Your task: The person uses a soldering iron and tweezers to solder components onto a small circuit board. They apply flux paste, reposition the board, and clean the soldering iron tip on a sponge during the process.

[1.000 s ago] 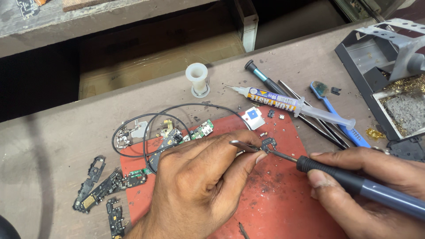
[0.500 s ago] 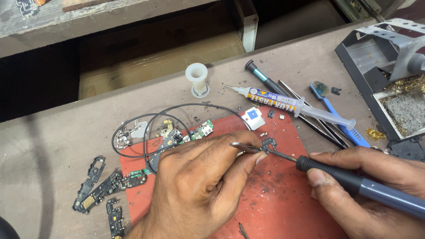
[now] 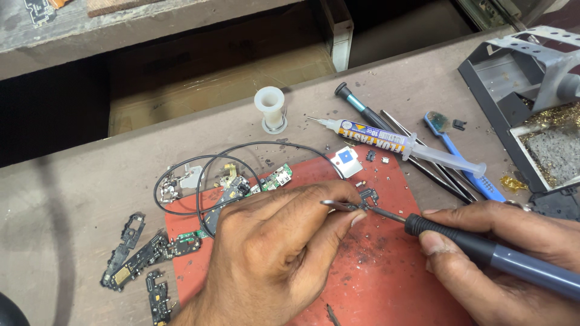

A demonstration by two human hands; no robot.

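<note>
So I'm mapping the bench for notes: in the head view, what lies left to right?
Black boards → wire loop → left hand → white spool → syringe → right hand → iron stand.

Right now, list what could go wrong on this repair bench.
1. The soldering iron in the right hand works close to the left hand's fingertips; a slip may burn them.
2. The small part, pinned only by tweezers, could shift.
3. The black wire loops near the left hand and might snag.
</note>
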